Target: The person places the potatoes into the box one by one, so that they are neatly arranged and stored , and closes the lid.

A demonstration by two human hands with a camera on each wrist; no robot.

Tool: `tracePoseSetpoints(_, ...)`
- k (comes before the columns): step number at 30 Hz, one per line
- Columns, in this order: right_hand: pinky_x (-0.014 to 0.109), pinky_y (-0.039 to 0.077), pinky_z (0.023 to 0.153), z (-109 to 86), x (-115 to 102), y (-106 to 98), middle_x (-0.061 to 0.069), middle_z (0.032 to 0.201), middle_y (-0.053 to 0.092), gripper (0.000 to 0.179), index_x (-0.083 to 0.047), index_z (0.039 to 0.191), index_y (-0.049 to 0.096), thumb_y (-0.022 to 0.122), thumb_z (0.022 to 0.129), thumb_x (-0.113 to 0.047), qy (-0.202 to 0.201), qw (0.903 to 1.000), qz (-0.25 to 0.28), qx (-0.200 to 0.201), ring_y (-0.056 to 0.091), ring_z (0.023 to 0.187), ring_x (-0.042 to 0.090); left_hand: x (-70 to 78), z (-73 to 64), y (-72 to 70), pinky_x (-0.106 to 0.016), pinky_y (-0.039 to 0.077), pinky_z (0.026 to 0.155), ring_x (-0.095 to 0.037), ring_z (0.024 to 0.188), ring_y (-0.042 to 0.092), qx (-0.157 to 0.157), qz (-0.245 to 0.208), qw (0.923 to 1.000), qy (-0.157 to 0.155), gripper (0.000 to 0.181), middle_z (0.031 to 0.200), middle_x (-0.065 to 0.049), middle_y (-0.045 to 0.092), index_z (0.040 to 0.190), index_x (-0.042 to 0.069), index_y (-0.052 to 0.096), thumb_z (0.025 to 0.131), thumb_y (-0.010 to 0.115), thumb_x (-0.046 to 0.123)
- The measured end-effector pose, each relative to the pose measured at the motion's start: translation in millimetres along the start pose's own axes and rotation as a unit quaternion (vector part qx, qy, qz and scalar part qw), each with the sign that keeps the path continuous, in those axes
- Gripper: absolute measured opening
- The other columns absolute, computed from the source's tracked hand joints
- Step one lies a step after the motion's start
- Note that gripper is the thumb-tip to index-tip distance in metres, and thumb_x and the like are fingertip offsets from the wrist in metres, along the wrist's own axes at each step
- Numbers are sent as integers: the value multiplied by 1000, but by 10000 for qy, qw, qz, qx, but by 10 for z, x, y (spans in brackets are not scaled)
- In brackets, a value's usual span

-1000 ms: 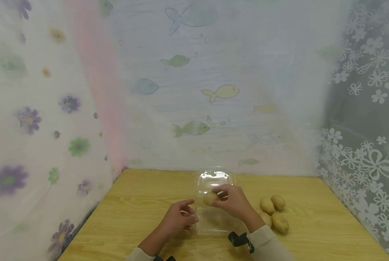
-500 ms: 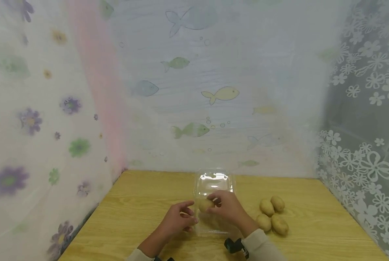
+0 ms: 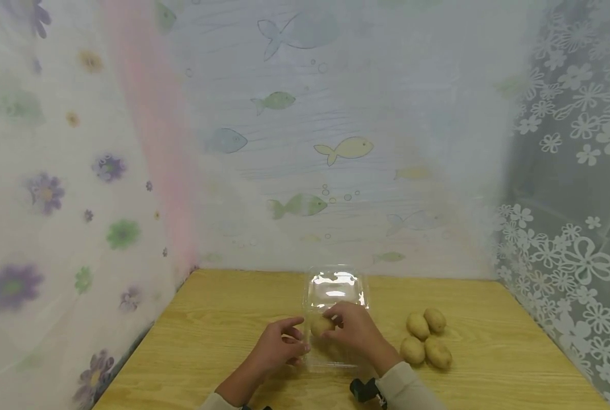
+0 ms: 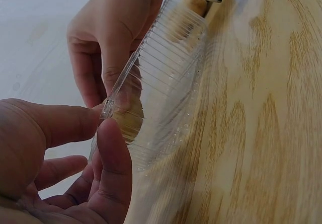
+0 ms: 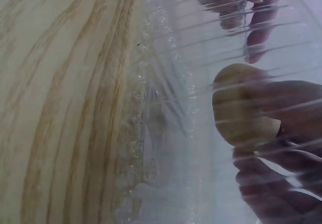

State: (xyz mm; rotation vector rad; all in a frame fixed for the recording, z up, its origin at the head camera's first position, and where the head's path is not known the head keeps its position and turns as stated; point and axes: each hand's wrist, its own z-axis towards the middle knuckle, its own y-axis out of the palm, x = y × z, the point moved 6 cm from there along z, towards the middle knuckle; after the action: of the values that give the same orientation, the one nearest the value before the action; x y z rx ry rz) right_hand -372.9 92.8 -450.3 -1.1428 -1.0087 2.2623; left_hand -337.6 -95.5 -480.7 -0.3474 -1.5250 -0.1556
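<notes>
Pinched a potato [image 3: 322, 326] between thumb and fingers of right hand [image 3: 355, 330], within the base of a clear plastic container [image 3: 333, 362], toward the 10 o'clock corner. Over the past second, shifted potato and hand together toward 7 o'clock, away from the lid [image 3: 338, 293], moving plainly at the start, then only slightly. Judging by that slowing, had probably gone from carrying to settling the potato in place, with release not yet made. Could not tell from the wrist views whether already touching the floor of the base.

Kept left hand [image 3: 276, 344] nearly motionless at the container's 9 o'clock edge, with fingers apart and loosely bent, tips touching the rim rather than plainly closed round it, probably as a steadying touch. Left the lid open at 12 o'clock from the base, with bright glare across the plastic.

Kept 4 loose potatoes [image 3: 431, 346] grouped on the wooden table [image 3: 489, 336] at 3 o'clock from the container, near right sleeve [image 3: 408, 388]. By drawing that sleeve toward 9 o'clock, uncovered the potato at the group's 8 o'clock, formerly part hidden. For the work in hand, meant 1 potato inside the container and 4 outside, with right hand still gripping and so not free for another.
</notes>
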Motion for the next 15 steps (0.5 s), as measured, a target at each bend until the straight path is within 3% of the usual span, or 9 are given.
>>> tracePoseSetpoints(9,22,60,72,-34,15,59,8,108,77,37,-6,110,78,91,79,-22,241,9988,334,-252,76,85,18,1,-7,-15,-34,64,65,-17,85,68,-19,14,10000,-61,71,114,-20,57,151,-5,47,87,79,1)
tracePoseSetpoints(15,23,60,74,-56,18,130,5,108,75,37,-8,111,78,90,81,-25,460,9979,247,-392,74,88,15,-4,-1,-13,-34,64,66,-17,85,69,-52,36,10000,-33,72,113,-20,58,151,-5,46,88,79,2)
